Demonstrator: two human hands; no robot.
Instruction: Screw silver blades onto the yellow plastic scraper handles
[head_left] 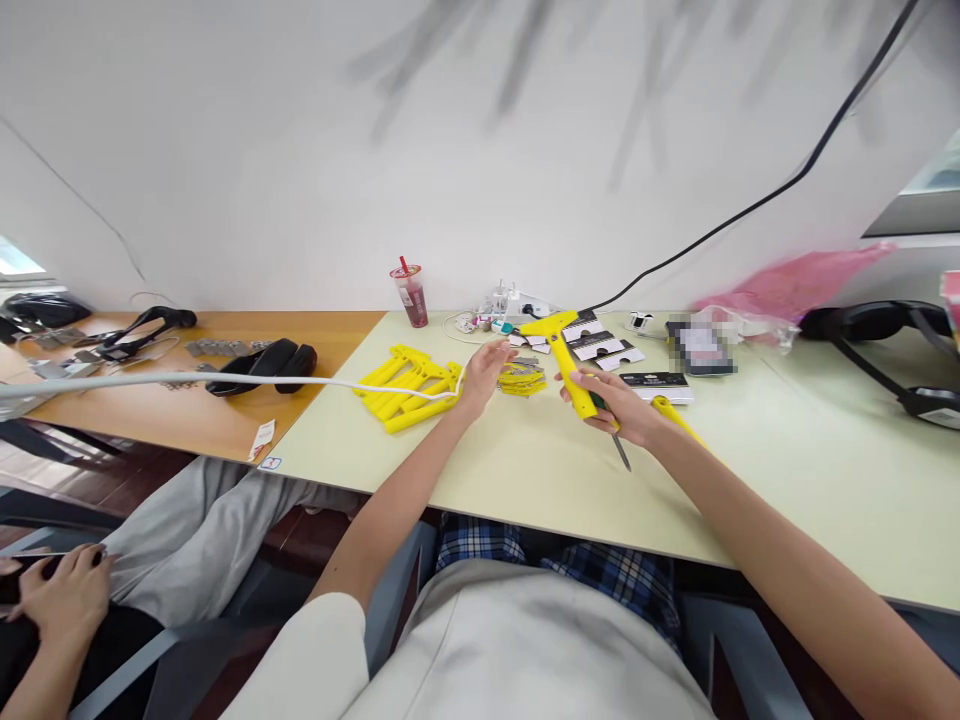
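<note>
My right hand (611, 405) is closed around the handle of a yellow T-shaped scraper (566, 362); its wide head points up and left. The same hand also holds a screwdriver (622, 452), whose metal shaft points down toward the table and whose dark green grip is mostly covered by the fingers. My left hand (484, 380) hovers left of the scraper with loosely bent fingers, apart from it, and nothing shows in them. Just beyond it lies a small pile of flat yellow pieces (523, 380). Several yellow scraper handles (409, 388) lie to its left.
A drink cup (415, 295) with a red straw stands by the wall. Black-and-white cards (592, 340), a power strip (504, 300) and a pink bag (787, 290) lie behind. A white cable (337, 381) crosses at left. Another person's hand (67, 595) rests at lower left.
</note>
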